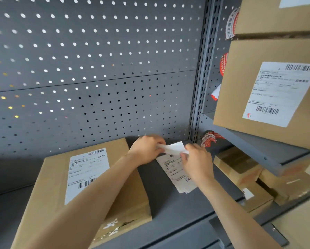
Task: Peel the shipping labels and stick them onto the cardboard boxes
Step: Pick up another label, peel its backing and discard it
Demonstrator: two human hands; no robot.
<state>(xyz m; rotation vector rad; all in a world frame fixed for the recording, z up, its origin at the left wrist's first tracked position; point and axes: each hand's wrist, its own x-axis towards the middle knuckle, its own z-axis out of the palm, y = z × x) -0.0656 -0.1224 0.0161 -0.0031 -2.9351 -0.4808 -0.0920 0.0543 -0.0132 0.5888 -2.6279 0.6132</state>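
A stack of white shipping labels (179,174) lies on the grey shelf (168,209), right of a flat cardboard box (132,194) that carries a stuck label (84,175). Above the stack's far end, my left hand (147,150) and my right hand (197,162) both pinch one curled label sheet (174,148). My left fingers hold its left edge, my right fingers its right corner. Whether label and backing are separated is hidden by the fingers. My left forearm crosses over the box.
A grey pegboard (96,69) backs the shelf. At upper right a labelled cardboard box (269,94) sits on a higher shelf under another box (276,15). Several small cardboard boxes (240,169) are stacked at lower right. Red stickers (210,138) cling to the upright.
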